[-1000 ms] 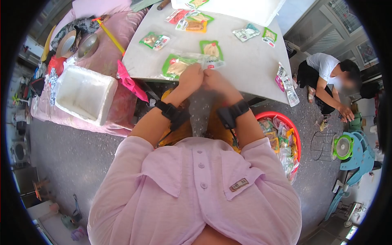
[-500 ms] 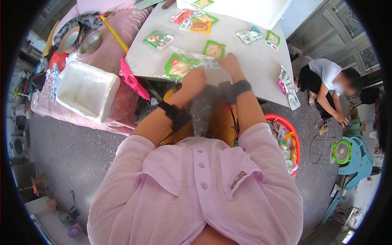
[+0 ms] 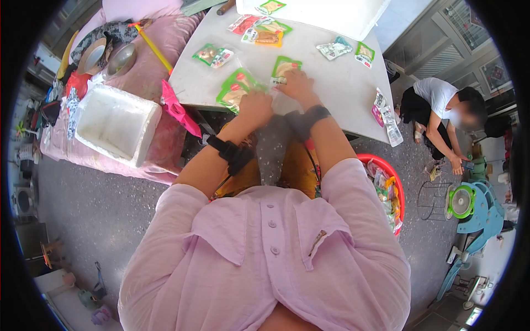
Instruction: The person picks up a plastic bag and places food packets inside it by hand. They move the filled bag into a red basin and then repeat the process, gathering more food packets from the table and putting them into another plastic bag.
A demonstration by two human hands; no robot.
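Observation:
Two green-edged food packets, overlapping, lie near the table's front edge. My left hand is closed on their lower right side, its fingertips partly hidden. Another green-edged food packet with pale contents lies just to the right. My right hand has its bent fingers on that packet's lower end, closed on it. Clear plastic film shows faintly between the packets. Both wrists wear black straps with small dark devices.
More packets lie farther back on the white table, below a white foam box. A red basin of packets stands at the right. Left is a foam box on pink cloth. A person crouches at the right.
My right hand has shifted left and down onto the lower end of the right packet. My left hand has lowered slightly, and the left packets now sit turned, with two showing.

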